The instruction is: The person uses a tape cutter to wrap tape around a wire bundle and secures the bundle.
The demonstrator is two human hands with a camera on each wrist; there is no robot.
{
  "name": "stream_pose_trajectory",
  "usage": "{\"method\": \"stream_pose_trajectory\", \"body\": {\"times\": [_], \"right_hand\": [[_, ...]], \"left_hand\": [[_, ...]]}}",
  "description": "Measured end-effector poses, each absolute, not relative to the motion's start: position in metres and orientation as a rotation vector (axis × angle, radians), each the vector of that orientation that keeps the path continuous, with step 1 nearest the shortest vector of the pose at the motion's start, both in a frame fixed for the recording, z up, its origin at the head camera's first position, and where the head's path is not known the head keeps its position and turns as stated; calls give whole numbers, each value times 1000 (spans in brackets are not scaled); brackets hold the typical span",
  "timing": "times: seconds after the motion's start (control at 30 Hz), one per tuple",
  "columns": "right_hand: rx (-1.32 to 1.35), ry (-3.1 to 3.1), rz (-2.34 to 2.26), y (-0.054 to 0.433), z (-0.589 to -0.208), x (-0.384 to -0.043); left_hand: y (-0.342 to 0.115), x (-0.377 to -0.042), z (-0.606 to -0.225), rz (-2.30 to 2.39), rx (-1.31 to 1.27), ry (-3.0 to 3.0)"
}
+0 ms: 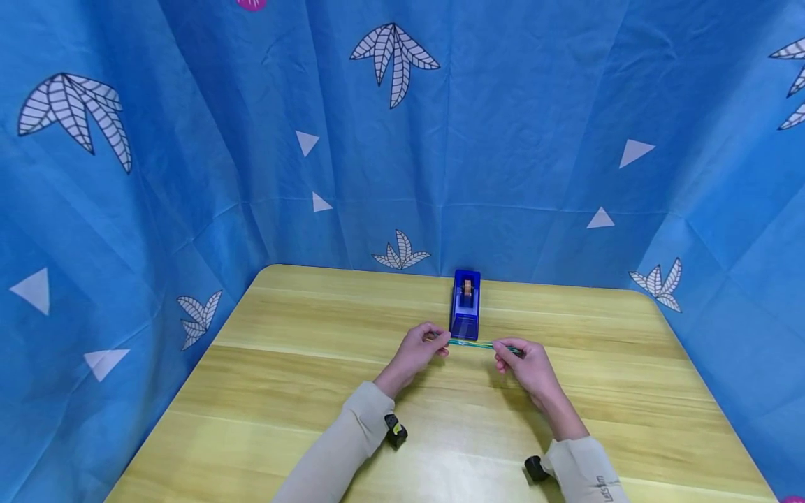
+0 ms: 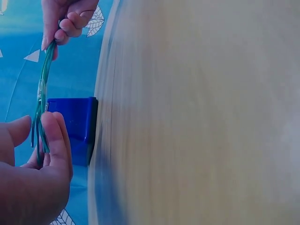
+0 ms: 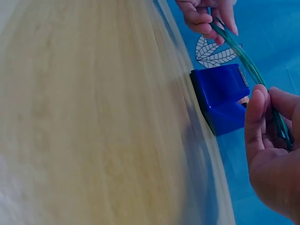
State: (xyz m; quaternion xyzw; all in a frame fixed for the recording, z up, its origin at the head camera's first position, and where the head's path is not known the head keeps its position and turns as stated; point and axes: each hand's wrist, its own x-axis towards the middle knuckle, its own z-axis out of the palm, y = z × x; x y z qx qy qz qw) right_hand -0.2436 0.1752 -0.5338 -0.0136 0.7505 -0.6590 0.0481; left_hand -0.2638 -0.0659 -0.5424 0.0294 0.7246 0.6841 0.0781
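A thin bundle of green wires (image 1: 472, 343) is stretched between the two hands, just in front of a blue tape dispenser (image 1: 465, 307). My right hand (image 1: 525, 363) pinches one end between thumb and fingers. At the other end, my left hand (image 1: 421, 353) holds the bundle, its loose wire tips (image 2: 39, 140) showing between thumb and fingers in the left wrist view. A clear, shiny strip (image 2: 41, 89) lies around the bundle near its middle. In the right wrist view, the bundle (image 3: 246, 61) passes close by the dispenser's toothed edge (image 3: 243, 77).
The dispenser stands near the back of the wooden table (image 1: 314, 321), with an orange-brown roll core (image 1: 467, 287) inside. Blue patterned curtain (image 1: 522, 126) surrounds the table at the back and sides. Black wrist cameras (image 1: 396, 432) sit at both cuffs.
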Motion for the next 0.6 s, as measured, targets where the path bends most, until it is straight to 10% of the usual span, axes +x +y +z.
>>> {"method": "stream_pose_trajectory", "body": {"times": [0.6], "right_hand": [[58, 2108, -2018, 177, -544, -246]], "left_hand": [[-64, -267, -536, 2072, 187, 2273]]}}
